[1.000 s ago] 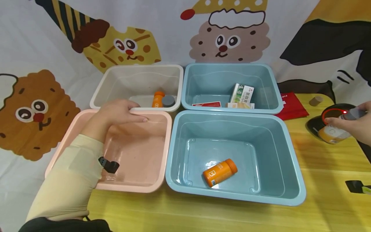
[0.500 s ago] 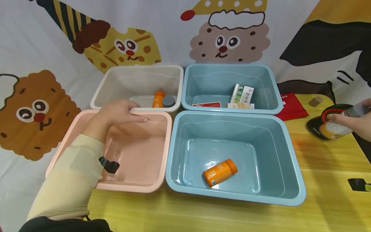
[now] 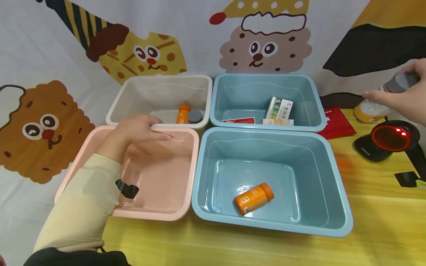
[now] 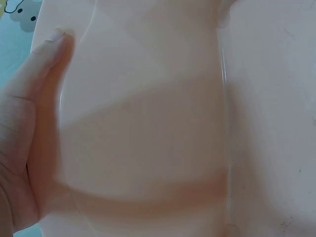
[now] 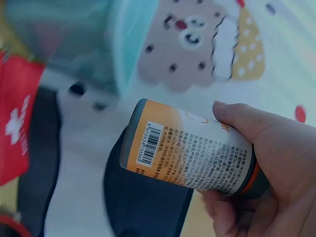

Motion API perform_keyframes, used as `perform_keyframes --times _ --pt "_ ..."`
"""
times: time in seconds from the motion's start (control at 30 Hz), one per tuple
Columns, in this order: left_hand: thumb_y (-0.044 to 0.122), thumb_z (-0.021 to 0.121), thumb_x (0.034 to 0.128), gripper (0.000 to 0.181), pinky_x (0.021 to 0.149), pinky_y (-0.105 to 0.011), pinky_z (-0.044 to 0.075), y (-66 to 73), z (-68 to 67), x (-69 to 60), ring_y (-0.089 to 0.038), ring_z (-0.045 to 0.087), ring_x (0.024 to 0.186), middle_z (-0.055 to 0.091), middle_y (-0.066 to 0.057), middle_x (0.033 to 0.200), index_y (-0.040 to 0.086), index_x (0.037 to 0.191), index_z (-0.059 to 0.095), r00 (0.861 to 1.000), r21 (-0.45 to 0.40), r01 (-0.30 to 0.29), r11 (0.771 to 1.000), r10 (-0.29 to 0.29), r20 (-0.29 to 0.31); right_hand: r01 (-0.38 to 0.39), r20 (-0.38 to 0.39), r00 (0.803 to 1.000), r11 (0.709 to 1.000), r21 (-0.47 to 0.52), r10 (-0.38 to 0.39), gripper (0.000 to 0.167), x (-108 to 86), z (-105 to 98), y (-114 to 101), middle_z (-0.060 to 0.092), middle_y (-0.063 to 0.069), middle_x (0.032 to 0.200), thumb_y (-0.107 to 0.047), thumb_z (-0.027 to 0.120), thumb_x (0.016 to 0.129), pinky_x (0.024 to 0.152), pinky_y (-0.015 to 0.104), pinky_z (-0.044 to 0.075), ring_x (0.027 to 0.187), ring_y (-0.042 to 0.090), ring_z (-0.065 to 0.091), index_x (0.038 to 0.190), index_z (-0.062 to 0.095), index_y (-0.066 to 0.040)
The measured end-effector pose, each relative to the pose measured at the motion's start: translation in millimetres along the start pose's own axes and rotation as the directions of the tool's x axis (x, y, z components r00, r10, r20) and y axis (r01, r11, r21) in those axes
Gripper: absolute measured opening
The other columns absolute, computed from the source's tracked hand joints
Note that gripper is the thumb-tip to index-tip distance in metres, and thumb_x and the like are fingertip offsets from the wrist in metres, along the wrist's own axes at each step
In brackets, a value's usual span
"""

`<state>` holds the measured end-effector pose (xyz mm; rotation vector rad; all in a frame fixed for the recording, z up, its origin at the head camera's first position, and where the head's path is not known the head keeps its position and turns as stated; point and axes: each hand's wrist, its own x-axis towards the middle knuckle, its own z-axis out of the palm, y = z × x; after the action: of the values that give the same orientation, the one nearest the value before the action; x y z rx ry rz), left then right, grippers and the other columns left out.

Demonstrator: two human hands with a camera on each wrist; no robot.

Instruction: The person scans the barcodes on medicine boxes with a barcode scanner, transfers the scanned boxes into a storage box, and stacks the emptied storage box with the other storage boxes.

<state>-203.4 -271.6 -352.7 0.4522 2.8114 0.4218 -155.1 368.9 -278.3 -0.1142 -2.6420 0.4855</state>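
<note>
My left hand (image 3: 138, 129) grips the back rim of the pink bin (image 3: 159, 177), thumb along the inner wall and fingers over the rim. In the left wrist view the thumb (image 4: 47, 61) lies against the pink wall. At the far right, my right hand (image 3: 404, 96) holds a pill bottle (image 3: 371, 111) by its grey cap, tilted in the air behind the barcode scanner (image 3: 389, 138). The right wrist view shows the bottle's white and orange label with a barcode (image 5: 150, 143). An orange bottle (image 3: 254, 198) lies on its side in the front blue bin (image 3: 332, 192).
Behind, a beige bin (image 3: 159, 88) holds an orange bottle (image 3: 183, 114) and a grey-capped one (image 3: 195, 116). The back blue bin (image 3: 239, 83) contains several boxes (image 3: 279, 109). A red pouch (image 3: 337, 123) lies beside it on the wooden table (image 3: 382, 218).
The right hand has lifted the bottle from in front of the scanner up and back, uncovering the scanner's lit red ring. My left hand keeps its place on the pink bin.
</note>
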Motion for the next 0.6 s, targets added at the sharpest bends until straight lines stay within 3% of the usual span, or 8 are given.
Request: perform_keyframes --times 0.03,0.07,0.13,0.2,0.23,0.47,0.6 --pt "0.081 0.076 0.0787 0.062 0.081 -0.046 0.048 0.0 0.2 -0.4 -0.025 0.062 0.087 0.070 0.002 0.089 0.023 0.099 0.075 1.000 -0.003 0.005 1.000 -0.005 0.001 0.023 0.025 0.999 1.000 -0.001 -0.023 0.077 3.6 -1.9 -12.4 0.047 0.039 0.123 -0.046 0.072 0.097 0.067 0.009 0.028 0.092 0.051 0.045 0.133 0.045 0.016" --pt "0.081 0.076 0.0787 0.062 0.081 -0.046 0.048 -0.3 0.2 -0.6 -0.025 0.062 0.087 0.070 0.002 0.089 0.023 0.099 0.075 1.000 -0.004 0.005 1.000 -0.005 0.002 0.021 0.061 0.998 1.000 -0.010 -0.020 0.071 6.2 -3.2 -26.1 0.047 0.040 0.125 -0.038 0.075 0.097 0.070 0.011 0.041 0.095 0.054 0.047 0.132 0.045 0.016" --pt "0.082 0.076 0.0782 0.062 0.081 -0.046 0.049 -0.5 0.7 -1.0 -0.025 0.062 0.086 0.070 0.002 0.089 0.023 0.099 0.075 1.000 -0.005 0.010 1.000 -0.010 0.001 0.019 0.125 0.992 0.999 -0.043 -0.013 0.069 10.7 -4.4 -52.5 0.048 0.042 0.129 -0.031 0.078 0.096 0.079 0.035 0.060 0.102 0.059 0.049 0.136 0.046 0.016" --pt "0.081 0.077 0.0786 0.062 0.081 -0.046 0.049 -0.1 1.1 -1.1 -0.025 0.062 0.086 0.070 0.002 0.088 0.023 0.099 0.075 1.000 -0.005 0.009 1.000 -0.009 0.001 0.042 0.166 0.986 0.995 -0.085 -0.028 0.073 15.2 -3.4 -75.4 0.051 0.042 0.129 -0.034 0.080 0.094 0.086 0.065 0.055 0.104 0.061 0.051 0.137 0.048 0.016" --pt "0.080 0.077 0.0792 0.061 0.081 -0.046 0.049 0.2 1.2 -0.9 -0.025 0.062 0.086 0.070 0.002 0.088 0.022 0.099 0.075 1.000 -0.005 0.005 1.000 -0.005 -0.001 0.058 0.188 0.981 0.993 -0.104 -0.038 0.076 17.0 -2.8 -86.1 0.051 0.043 0.129 -0.036 0.080 0.094 0.089 0.074 0.049 0.104 0.062 0.051 0.140 0.048 0.015" --pt "0.078 0.077 0.0812 0.059 0.081 -0.045 0.048 -0.7 1.3 -0.3 -0.024 0.061 0.086 0.069 0.003 0.088 0.023 0.101 0.076 1.000 0.000 -0.015 1.000 0.015 -0.006 0.207 0.270 0.946 0.975 -0.085 -0.178 0.077 24.1 0.8 -152.0 0.056 0.038 0.126 -0.042 0.079 0.095 0.087 0.071 0.053 0.106 0.056 0.053 0.145 0.049 0.008" --pt "0.079 0.077 0.0805 0.060 0.080 -0.045 0.048 -1.6 1.2 -0.1 -0.024 0.061 0.085 0.069 0.003 0.087 0.022 0.100 0.076 1.000 -0.010 -0.010 1.000 0.010 -0.006 0.333 0.289 0.904 0.943 -0.016 -0.315 0.072 23.5 4.0 -185.5 0.061 0.032 0.123 -0.042 0.081 0.094 0.085 0.068 0.056 0.104 0.051 0.059 0.143 0.054 0.003"
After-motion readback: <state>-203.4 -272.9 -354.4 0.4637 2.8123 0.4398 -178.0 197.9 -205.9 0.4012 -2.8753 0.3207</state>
